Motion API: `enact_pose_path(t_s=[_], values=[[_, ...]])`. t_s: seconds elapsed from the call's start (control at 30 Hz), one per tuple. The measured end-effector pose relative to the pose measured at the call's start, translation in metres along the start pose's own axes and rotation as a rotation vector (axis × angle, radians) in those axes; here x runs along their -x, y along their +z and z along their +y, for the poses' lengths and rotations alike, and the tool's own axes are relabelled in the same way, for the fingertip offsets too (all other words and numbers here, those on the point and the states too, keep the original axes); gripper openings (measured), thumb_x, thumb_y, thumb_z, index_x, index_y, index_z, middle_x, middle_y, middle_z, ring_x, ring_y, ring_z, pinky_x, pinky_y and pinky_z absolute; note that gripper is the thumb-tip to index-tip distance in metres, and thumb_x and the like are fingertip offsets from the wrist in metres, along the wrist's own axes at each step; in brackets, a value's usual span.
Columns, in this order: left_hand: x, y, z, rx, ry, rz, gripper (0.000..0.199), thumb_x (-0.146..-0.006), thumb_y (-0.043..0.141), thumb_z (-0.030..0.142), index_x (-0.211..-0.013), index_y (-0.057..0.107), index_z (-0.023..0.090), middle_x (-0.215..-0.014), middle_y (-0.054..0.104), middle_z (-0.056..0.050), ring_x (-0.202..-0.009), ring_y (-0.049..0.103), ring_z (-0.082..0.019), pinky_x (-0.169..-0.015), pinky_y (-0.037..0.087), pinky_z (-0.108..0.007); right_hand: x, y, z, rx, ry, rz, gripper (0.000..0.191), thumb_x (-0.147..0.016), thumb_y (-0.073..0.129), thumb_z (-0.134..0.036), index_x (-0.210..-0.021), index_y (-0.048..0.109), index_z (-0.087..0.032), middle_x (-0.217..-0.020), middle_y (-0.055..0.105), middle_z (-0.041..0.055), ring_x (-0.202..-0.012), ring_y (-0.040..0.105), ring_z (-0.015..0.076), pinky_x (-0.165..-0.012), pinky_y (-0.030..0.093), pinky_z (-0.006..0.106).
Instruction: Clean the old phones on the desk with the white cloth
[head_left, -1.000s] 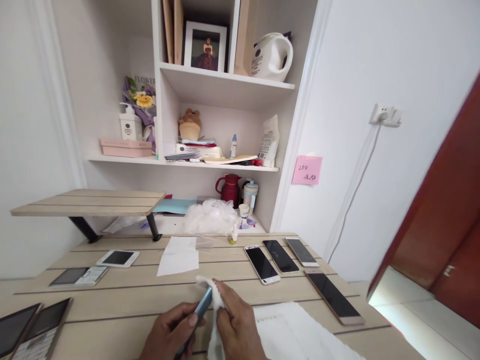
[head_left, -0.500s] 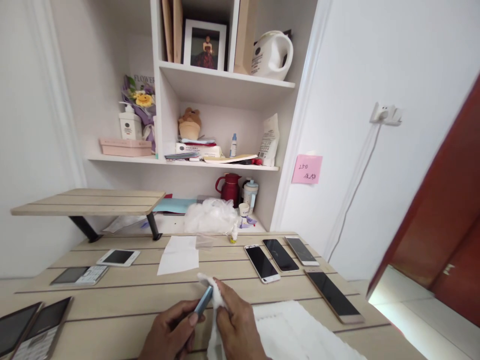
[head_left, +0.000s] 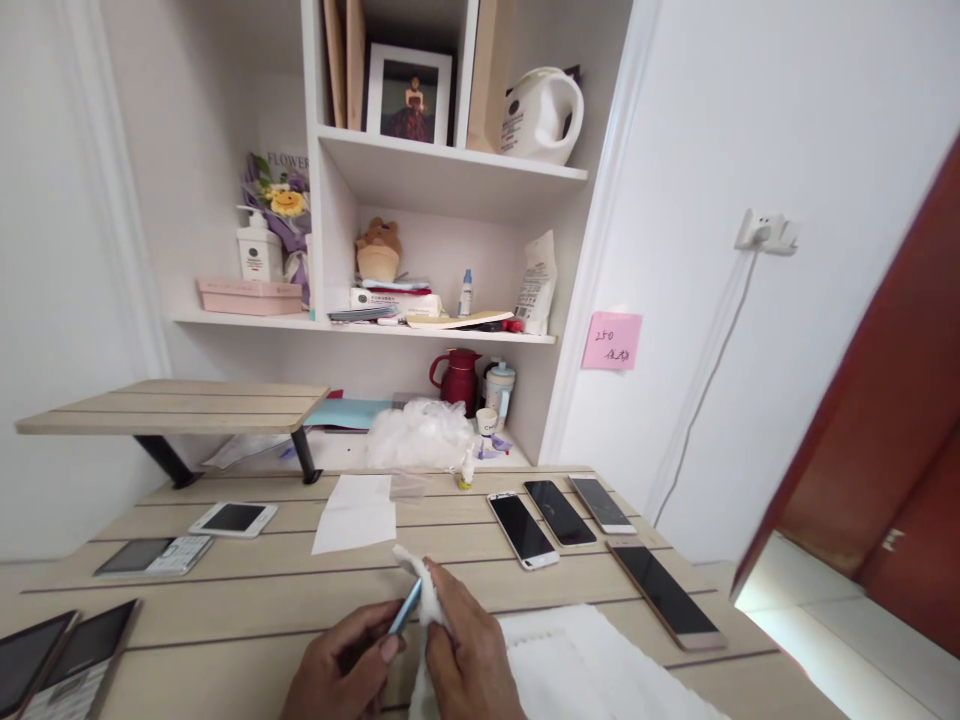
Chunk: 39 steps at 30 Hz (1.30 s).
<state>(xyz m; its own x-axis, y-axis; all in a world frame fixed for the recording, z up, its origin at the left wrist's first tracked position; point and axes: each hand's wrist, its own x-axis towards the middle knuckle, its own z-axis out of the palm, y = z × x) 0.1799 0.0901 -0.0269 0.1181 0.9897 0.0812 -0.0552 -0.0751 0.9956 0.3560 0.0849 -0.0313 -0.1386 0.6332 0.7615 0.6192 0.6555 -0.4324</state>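
Note:
My left hand is closed around a slim light-blue phone-shaped object, held tilted above the table and seen almost edge-on. Its far end meets a folded white tissue, which my right hand grips between thumb and fingers. The lower parts of both hands run off the bottom edge. To the right of my right hand, a larger white tissue sheet lies flat. Beyond the hands rests a white paper.
Phones lie at the right, among them a white-framed phone and a gold phone. Keypad phones, one white, lie at the left. A small bottle stands by the back edge. A raised wooden stand occupies the back left.
The blue object has turned slightly, so it appears narrower. Both hands keep their grip and have barely shifted. The view has moved a little.

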Motion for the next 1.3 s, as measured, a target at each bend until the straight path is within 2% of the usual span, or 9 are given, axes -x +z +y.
enact_pose_path(t_s=[0.17,0.27,0.4,0.73,0.83,0.93,1.0,1.13,1.3], values=[[-0.001,-0.001,-0.001,-0.01,0.013,0.006,0.052,-0.069,0.078,0.056,-0.108,0.076,0.021,-0.073,0.073,-0.006,-0.044,0.043,-0.009,-0.039,0.035,-0.018,-0.003,-0.002,-0.009,-0.119,0.102,0.0,0.063,-0.08,0.045,-0.005,-0.141,0.051,-0.023,-0.131,0.064,0.0029,-0.119,0.063,0.0187,-0.102,0.052,0.03],[-0.001,0.0,-0.002,0.024,0.06,0.041,0.046,-0.067,0.082,0.05,-0.104,0.078,0.024,-0.074,0.07,-0.002,-0.058,0.053,-0.012,-0.053,0.044,-0.02,-0.001,-0.002,-0.011,-0.055,0.011,0.059,0.064,-0.082,0.043,-0.004,-0.143,0.049,-0.023,-0.138,0.06,0.0034,-0.126,0.058,0.0195,-0.105,0.049,0.033],[-0.001,0.0,-0.006,0.033,0.066,0.038,0.052,-0.069,0.08,0.05,-0.113,0.075,0.023,-0.063,0.056,0.003,-0.052,0.042,-0.01,-0.049,0.039,-0.021,0.001,0.0,-0.006,0.006,-0.163,0.023,0.067,-0.082,0.038,0.0,-0.146,0.046,-0.02,-0.144,0.054,0.0065,-0.132,0.051,0.0206,-0.107,0.049,0.037],[-0.002,-0.002,-0.018,-0.055,0.155,0.087,0.076,-0.076,0.072,0.051,-0.14,0.052,0.017,-0.074,0.061,0.002,-0.065,0.056,-0.015,-0.063,0.048,-0.024,0.004,0.001,-0.003,0.156,-0.154,-0.062,0.069,-0.081,0.044,-0.002,-0.149,0.041,-0.015,-0.149,0.047,0.0123,-0.13,0.054,0.026,-0.105,0.051,0.038],[-0.001,0.0,-0.011,-0.063,0.163,0.098,0.075,-0.075,0.074,0.046,-0.141,0.051,0.018,-0.103,0.074,-0.005,-0.093,0.067,-0.022,-0.082,0.053,-0.025,0.004,0.003,-0.004,0.13,-0.128,-0.038,0.069,-0.081,0.043,-0.002,-0.148,0.042,-0.016,-0.147,0.05,0.011,-0.13,0.053,0.025,-0.105,0.05,0.037],[0.001,0.005,-0.002,0.047,0.139,0.132,0.066,-0.071,0.08,0.04,-0.131,0.061,0.019,-0.132,0.067,-0.008,-0.125,0.057,-0.026,-0.101,0.046,-0.025,0.005,0.004,-0.005,0.121,-0.109,-0.033,0.068,-0.082,0.042,-0.003,-0.148,0.041,-0.016,-0.145,0.052,0.0104,-0.132,0.052,0.0245,-0.105,0.049,0.038],[0.004,0.008,0.006,0.112,0.072,0.105,0.059,-0.068,0.083,0.038,-0.122,0.068,0.018,-0.121,0.073,-0.008,-0.114,0.064,-0.026,-0.094,0.05,-0.025,0.005,0.003,-0.006,0.134,-0.093,-0.043,0.067,-0.083,0.042,-0.003,-0.148,0.041,-0.017,-0.145,0.052,0.0108,-0.132,0.052,0.0247,-0.106,0.049,0.039],[0.009,0.011,0.022,0.235,-0.183,-0.036,0.065,-0.075,0.077,0.047,-0.131,0.06,0.017,-0.056,0.068,-0.002,-0.047,0.06,-0.017,-0.043,0.048,-0.023,0.003,0.001,-0.008,0.148,-0.112,-0.03,0.066,-0.084,0.041,-0.003,-0.148,0.04,-0.015,-0.142,0.054,0.0128,-0.13,0.054,0.0255,-0.104,0.051,0.04],[0.007,0.011,0.026,0.554,-0.488,-0.073,0.046,-0.078,0.073,0.052,-0.11,0.069,0.019,-0.057,0.068,-0.004,-0.045,0.062,-0.018,-0.038,0.043,-0.022,0.0,0.001,-0.008,0.155,-0.177,0.053,0.066,-0.083,0.039,-0.001,-0.148,0.04,-0.014,-0.139,0.057,0.0144,-0.127,0.057,0.0248,-0.101,0.054,0.039]])
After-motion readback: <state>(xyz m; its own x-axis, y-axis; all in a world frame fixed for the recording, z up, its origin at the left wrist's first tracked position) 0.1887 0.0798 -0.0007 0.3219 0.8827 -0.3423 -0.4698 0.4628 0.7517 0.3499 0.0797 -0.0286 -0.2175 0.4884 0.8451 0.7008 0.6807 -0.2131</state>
